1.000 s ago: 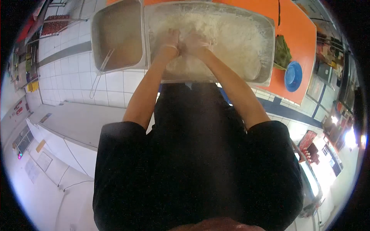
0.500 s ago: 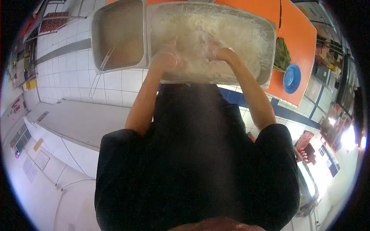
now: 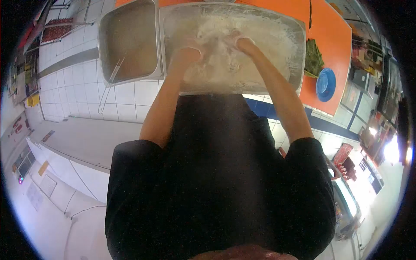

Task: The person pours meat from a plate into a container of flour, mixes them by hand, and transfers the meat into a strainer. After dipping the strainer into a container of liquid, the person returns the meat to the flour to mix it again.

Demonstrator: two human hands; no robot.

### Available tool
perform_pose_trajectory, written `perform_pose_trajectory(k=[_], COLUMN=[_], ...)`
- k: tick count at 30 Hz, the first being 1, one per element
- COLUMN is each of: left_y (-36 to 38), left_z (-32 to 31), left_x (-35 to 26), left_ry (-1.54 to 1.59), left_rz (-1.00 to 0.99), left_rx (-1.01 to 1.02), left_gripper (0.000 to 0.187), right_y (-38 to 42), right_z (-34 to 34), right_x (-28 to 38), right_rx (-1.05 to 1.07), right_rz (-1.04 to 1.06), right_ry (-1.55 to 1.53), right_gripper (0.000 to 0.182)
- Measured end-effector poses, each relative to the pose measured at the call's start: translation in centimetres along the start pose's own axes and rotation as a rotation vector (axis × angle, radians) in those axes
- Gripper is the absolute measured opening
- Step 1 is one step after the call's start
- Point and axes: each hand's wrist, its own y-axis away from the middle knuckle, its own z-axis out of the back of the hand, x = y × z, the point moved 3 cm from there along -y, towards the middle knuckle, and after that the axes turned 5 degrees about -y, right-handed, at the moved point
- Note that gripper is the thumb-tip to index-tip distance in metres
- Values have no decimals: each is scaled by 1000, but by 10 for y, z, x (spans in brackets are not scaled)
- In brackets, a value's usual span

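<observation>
A large metal tub (image 3: 300,65) holds a pale, floury mass (image 3: 234,65) and stands at the top middle of the view. My left hand (image 3: 193,47) is down in the mass at the tub's left half, its fingers hidden and blurred. To the right of it, my right hand (image 3: 237,39) is pushed into the same mass near the middle, coated pale, and its fingers cannot be made out. Both wrists show above the mass. Whether either hand grips any of it is hidden.
Left of the tub is a smaller metal basin (image 3: 130,39) with a wire-handled tool (image 3: 115,71) over its near rim. On the orange table (image 3: 333,47) at right lie a green cloth (image 3: 313,58) and a blue bowl (image 3: 326,84). A white chest (image 3: 82,141) stands at lower left.
Both hands have moved up, towards the tub's far side, and the right one slightly left. The tub, basin and table appear shifted a little left in the view.
</observation>
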Motion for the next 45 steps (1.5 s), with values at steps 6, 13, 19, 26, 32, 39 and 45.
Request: perform_pose_trajectory(k=[6,13,19,26,32,39,45], left_y=[-52,-68,10,-3,-36,6,44], left_z=[13,16,27,-40,-26,17,-6], left_x=[7,-6,-15,-7,10,7,-7], left_ry=[-8,11,75,-26,37,135,107], left_rz=[46,14,-14,35,56,23,-21], left_rx=[-271,-243,-24,-201,-189,-99,42], left_gripper=[43,43,43,43,43,44,44], right_y=[-3,-99,-5,13,-9,4,77], right_z=[13,-33,-41,-97,-64,-34,-10], right_x=[-6,-14,-20,11,11,-2,13], right_rx=[-101,-224,-42,-354,-83,3,-16], right_rz=[220,354,479,335,71,256,329], right_ry=[-379,838,686,639,159,207,83], right_gripper=[61,50,55,52,61,74,86])
